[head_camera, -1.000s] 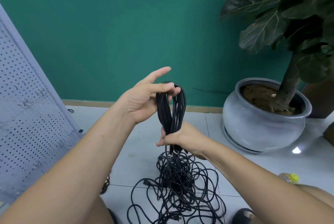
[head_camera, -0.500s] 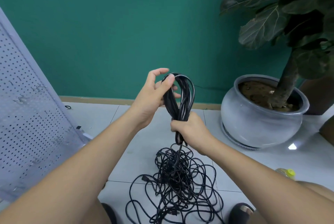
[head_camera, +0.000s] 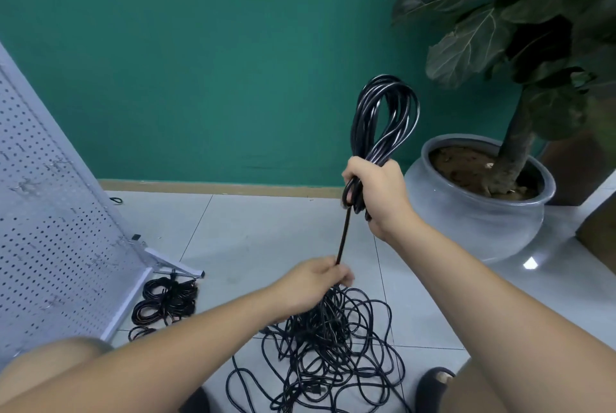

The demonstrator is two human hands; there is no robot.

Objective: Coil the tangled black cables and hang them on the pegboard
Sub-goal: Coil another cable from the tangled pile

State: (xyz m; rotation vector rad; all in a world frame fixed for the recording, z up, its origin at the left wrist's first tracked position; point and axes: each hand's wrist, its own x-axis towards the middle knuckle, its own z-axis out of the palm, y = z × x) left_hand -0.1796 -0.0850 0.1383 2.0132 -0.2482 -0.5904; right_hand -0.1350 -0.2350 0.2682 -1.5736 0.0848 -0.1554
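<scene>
Glossy black rubbery cable coil (head_camera: 383, 119), perforated matt metal pegboard (head_camera: 50, 212), glazed ceramic pot (head_camera: 476, 222), smooth shiny floor tiles (head_camera: 266, 232).

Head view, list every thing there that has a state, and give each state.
tangle: loose on the floor, uncoiled.
coil: looped, held up off the floor.
strand: pulled straight below the coil.
right hand: grips the coil's lower end.
left hand: pinches the strand above the tangle.
pegboard: tilted, no cables visible on it.
bundles: coiled, lying at the pegboard's foot, not hung.
pot: upright on the floor.

Right hand (head_camera: 380, 194) high, left hand (head_camera: 315, 284) low, fisted
</scene>
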